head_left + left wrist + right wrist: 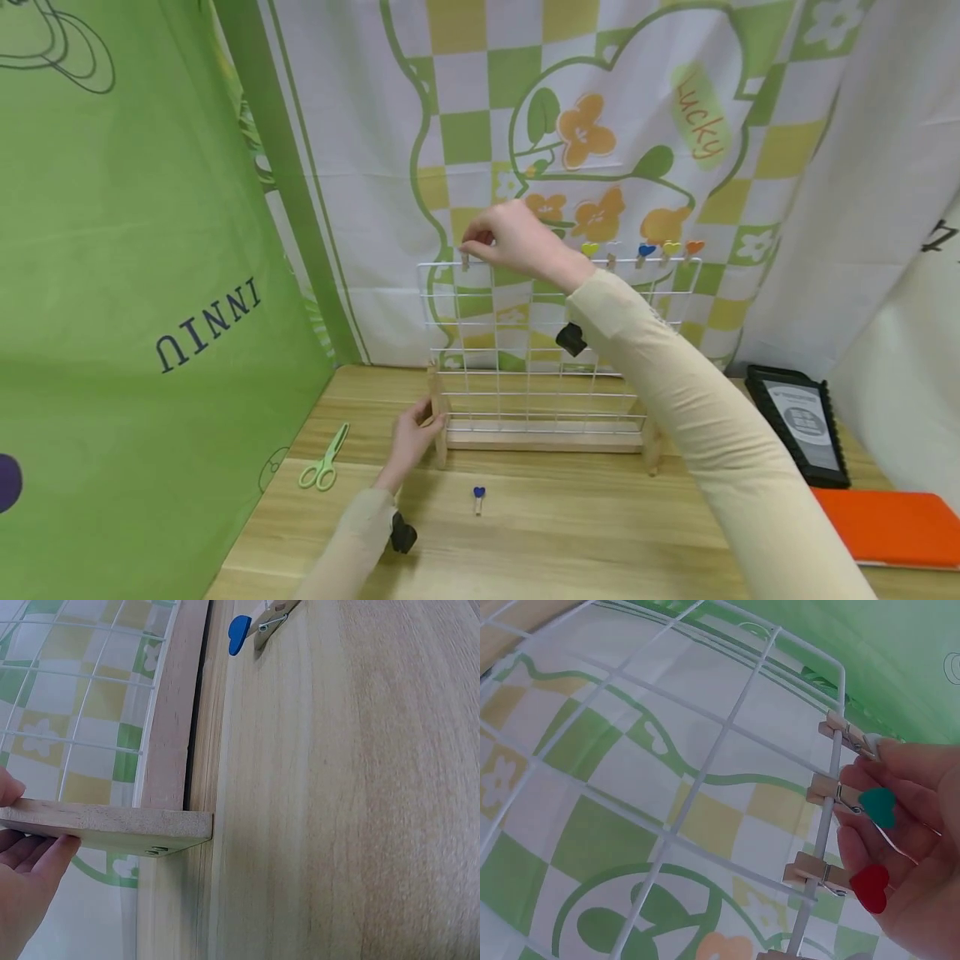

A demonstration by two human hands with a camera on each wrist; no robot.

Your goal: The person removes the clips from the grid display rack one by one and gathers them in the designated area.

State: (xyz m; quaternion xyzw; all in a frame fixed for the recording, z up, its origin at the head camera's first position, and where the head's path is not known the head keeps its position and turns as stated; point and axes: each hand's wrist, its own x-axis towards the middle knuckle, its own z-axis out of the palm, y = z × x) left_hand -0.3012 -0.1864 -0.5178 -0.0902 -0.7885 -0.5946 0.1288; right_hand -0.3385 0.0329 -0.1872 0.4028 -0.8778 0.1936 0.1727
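Observation:
My right hand, raised at the top left of a white wire grid rack, pinches a small wooden clothespin with a pale heart, which sits on the top wire. Beside its fingers, clothespins with a green heart and a red heart are clipped to the same wire. Low at the rack's left side, my left hand grips the wooden end support, thumb on one face and fingers on the other. On the table in front lies a clothespin with a blue heart.
Several more heart clothespins, one with an orange heart, line the top wire toward the right. Green scissors lie left of the rack. A black-framed item and an orange folder-like object are at the right. Printed curtains hang behind.

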